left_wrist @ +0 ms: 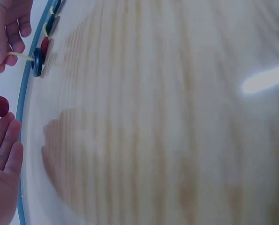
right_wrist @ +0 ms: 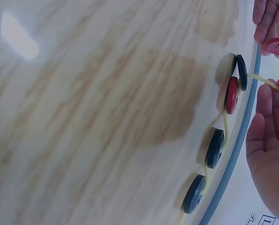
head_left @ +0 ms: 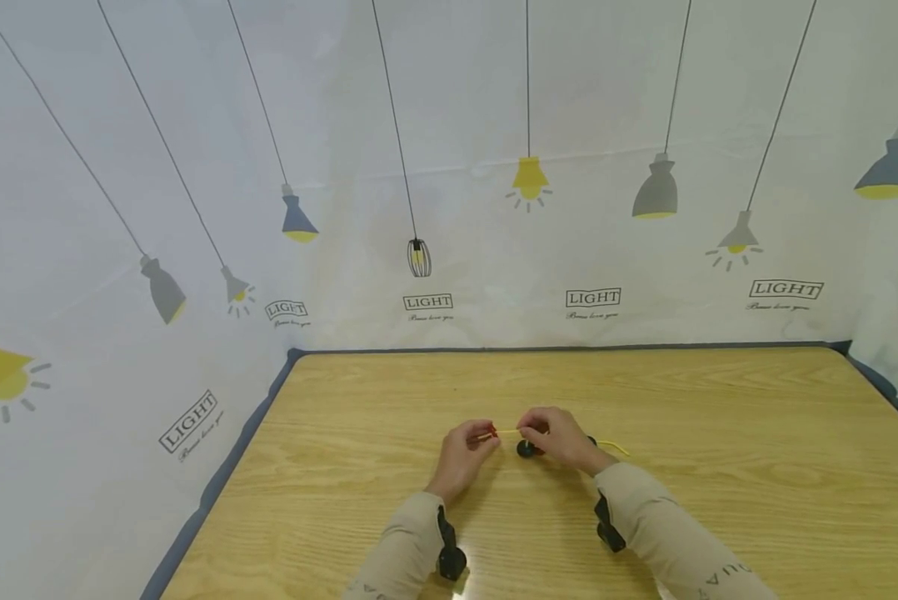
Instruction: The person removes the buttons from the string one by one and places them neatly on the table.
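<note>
A yellow string (head_left: 616, 447) threaded with several buttons lies at the middle of the wooden table (head_left: 719, 417). My left hand (head_left: 485, 438) pinches a red button (head_left: 493, 432) on the string's free end; the left wrist view shows that red button (left_wrist: 1, 106) at my fingertips. My right hand (head_left: 530, 432) pinches the string just right of it, above a dark button (head_left: 526, 449). In the right wrist view the threaded buttons stand on edge: a dark one (right_wrist: 242, 72), a red one (right_wrist: 231, 95) and two dark blue ones (right_wrist: 215, 148), with the string (right_wrist: 263, 80) running up to my right hand (right_wrist: 275, 89).
A white cloth printed with lamps (head_left: 529, 179) walls the table at the back and on both sides. The table's dark edge (head_left: 569, 348) runs along the foot of the cloth. Bare wood (head_left: 389, 392) surrounds the hands.
</note>
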`<action>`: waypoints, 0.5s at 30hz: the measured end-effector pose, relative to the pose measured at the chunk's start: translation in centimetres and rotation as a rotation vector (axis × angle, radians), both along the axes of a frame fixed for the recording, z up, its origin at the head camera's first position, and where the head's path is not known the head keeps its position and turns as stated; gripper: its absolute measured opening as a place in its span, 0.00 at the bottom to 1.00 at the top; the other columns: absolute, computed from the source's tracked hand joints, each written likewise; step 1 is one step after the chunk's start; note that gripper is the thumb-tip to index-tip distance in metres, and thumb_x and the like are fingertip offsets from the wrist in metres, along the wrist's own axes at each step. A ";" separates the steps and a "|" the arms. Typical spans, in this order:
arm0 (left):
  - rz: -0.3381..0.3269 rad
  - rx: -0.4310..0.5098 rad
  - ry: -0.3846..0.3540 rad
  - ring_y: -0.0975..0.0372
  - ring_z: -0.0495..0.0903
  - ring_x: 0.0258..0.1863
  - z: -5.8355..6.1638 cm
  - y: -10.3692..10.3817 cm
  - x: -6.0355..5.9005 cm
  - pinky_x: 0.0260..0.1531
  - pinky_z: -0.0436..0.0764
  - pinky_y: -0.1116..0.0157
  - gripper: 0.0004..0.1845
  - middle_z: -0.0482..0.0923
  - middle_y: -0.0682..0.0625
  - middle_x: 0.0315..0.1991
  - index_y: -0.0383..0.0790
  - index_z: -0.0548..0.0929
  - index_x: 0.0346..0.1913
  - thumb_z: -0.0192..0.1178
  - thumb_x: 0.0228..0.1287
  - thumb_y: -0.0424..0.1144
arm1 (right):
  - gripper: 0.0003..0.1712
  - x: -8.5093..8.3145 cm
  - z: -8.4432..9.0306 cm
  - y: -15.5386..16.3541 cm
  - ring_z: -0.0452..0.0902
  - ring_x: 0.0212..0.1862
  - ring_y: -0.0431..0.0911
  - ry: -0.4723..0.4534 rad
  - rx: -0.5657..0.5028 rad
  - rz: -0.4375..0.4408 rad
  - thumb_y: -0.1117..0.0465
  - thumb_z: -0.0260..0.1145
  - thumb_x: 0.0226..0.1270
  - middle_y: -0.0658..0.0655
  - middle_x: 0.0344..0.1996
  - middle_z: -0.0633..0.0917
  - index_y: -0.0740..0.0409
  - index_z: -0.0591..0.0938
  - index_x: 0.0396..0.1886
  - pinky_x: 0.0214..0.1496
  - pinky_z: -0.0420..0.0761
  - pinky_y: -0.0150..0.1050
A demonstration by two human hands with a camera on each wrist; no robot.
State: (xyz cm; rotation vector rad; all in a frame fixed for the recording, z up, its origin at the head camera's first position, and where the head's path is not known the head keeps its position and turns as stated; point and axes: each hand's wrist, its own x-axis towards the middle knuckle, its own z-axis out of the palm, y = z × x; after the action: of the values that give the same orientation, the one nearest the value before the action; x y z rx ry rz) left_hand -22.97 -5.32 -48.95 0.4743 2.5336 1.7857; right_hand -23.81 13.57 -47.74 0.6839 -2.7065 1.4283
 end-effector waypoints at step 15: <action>0.025 -0.068 0.032 0.54 0.76 0.41 -0.6 -2.4 -0.4 0.40 0.76 0.64 0.16 0.77 0.42 0.41 0.28 0.75 0.48 0.59 0.57 0.33 | 0.06 0.2 -0.1 0.4 0.76 0.27 0.46 -0.059 -0.031 -0.015 0.68 0.58 0.60 0.58 0.27 0.80 0.68 0.79 0.32 0.25 0.75 0.31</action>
State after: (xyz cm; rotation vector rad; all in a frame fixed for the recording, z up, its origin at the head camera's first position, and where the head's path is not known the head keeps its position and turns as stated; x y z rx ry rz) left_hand -23.41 -7.68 -49.56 0.4747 2.6236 1.7066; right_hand -23.59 13.93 -47.82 0.6287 -2.7206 1.5072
